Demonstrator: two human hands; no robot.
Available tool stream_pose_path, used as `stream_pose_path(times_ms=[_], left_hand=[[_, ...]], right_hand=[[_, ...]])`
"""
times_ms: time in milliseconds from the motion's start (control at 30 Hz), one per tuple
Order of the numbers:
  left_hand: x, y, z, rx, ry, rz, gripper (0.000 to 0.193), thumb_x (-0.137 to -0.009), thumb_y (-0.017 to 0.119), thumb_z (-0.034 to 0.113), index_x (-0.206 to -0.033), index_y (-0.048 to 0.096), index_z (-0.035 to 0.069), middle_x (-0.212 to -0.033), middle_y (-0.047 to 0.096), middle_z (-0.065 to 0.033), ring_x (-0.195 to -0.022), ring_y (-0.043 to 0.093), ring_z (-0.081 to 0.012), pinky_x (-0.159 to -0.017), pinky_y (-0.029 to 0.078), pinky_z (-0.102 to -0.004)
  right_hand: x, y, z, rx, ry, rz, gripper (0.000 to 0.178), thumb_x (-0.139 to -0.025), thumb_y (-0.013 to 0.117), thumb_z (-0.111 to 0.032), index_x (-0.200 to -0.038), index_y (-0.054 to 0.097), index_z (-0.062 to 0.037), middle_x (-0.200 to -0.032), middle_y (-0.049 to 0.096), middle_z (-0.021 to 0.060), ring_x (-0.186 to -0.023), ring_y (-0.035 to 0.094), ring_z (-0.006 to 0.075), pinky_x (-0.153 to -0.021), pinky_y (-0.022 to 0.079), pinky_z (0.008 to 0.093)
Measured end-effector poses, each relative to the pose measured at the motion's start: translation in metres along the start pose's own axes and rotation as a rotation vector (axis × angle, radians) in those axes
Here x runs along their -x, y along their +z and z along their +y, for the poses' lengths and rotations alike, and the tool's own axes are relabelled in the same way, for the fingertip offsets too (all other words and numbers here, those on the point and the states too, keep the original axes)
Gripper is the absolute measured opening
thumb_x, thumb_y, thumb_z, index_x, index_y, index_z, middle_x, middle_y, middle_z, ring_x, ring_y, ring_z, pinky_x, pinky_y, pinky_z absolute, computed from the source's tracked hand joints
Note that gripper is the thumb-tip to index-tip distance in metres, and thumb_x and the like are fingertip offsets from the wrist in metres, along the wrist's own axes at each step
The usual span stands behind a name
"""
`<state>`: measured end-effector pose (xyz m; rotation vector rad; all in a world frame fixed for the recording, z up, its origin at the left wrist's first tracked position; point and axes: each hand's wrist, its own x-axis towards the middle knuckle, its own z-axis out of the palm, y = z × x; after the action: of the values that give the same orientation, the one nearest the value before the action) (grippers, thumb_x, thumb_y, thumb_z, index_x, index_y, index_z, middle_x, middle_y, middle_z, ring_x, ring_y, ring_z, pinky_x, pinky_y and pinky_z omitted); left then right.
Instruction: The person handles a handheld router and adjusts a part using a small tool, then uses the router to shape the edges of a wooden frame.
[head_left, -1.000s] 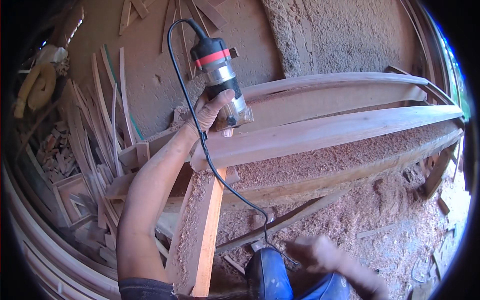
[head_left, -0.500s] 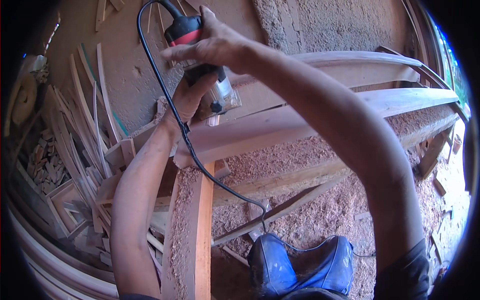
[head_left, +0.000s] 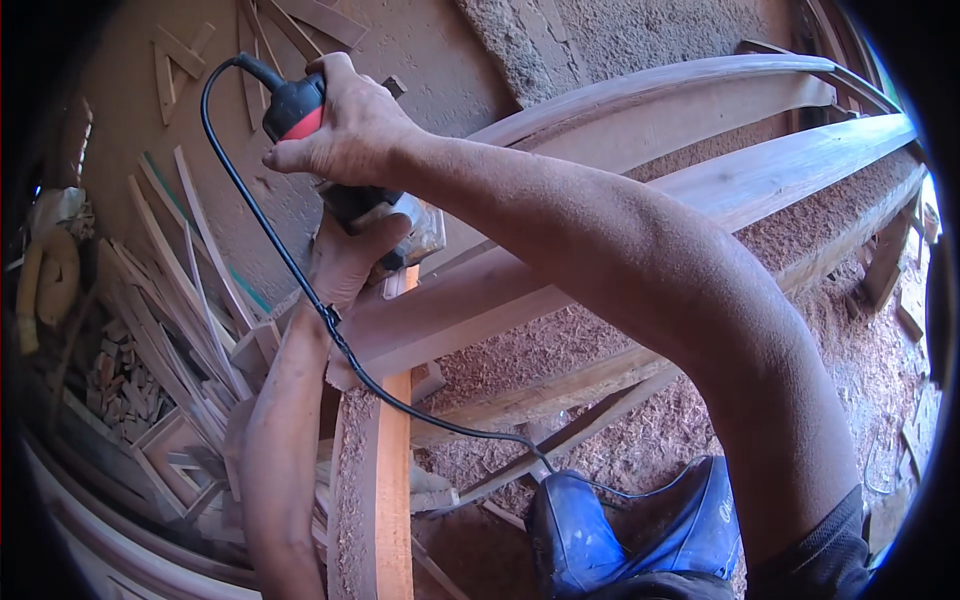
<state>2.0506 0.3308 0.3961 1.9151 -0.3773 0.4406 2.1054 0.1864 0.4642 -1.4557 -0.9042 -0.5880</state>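
Observation:
A compact trim router [head_left: 298, 108], black and red with a clear base [head_left: 430, 232], is tilted over the left end of a long curved wooden piece [head_left: 480, 310]. My right hand [head_left: 350, 130] wraps round its upper body from above, the thumb pointing left. Lower down, my left hand [head_left: 350, 255] grips it near the base, thumb across the front. The bit and the contact with the wood are hidden behind the base and my hand. From the router's top a black cord [head_left: 270, 240] loops down past my left wrist, over a post [head_left: 393, 480], towards my legs.
A second curved piece [head_left: 690, 105] lies behind the first. Shavings cover the bench [head_left: 560, 345] and the floor. Thin wooden strips [head_left: 190, 290] lean on the left beside offcuts [head_left: 125, 385]. A wall stands behind, and a diagonal brace [head_left: 580, 430] crosses under the bench.
The router and both my hands have shifted left in view. My right arm reaches further across, and the view itself has turned a little. Both hands keep their hold on the router.

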Motion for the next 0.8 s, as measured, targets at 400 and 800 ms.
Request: stream_pose_path(times_ms=[400, 800], left_hand=[[0.001, -0.005, 0.000, 0.067, -0.044, -0.037, 0.090, -0.073, 0.094, 0.024, -0.144, 0.042, 0.005, -0.120, 0.056, -0.0056, -0.112, 0.062, -0.0184, -0.098, 0.055, -0.0350], [0.002, 0.001, 0.001, 0.085, -0.023, -0.038, 0.090, -0.074, 0.094, 0.025, -0.145, 0.041, 0.006, -0.121, 0.056, -0.0061, -0.113, 0.062, -0.0185, -0.099, 0.054, -0.0335]], right_hand=[[-0.004, 0.009, -0.002, 0.049, 0.008, -0.027, 0.100, -0.067, 0.088, -0.049, -0.139, 0.040, 0.0004, -0.117, 0.059, 0.0241, -0.107, 0.069, 0.0377, -0.099, 0.057, 0.0432], [-0.005, 0.004, 0.000, 0.057, -0.002, -0.051, 0.099, -0.067, 0.088, -0.049, -0.138, 0.040, -0.0004, -0.116, 0.059, 0.0230, -0.107, 0.069, 0.0371, -0.098, 0.058, 0.0439]])
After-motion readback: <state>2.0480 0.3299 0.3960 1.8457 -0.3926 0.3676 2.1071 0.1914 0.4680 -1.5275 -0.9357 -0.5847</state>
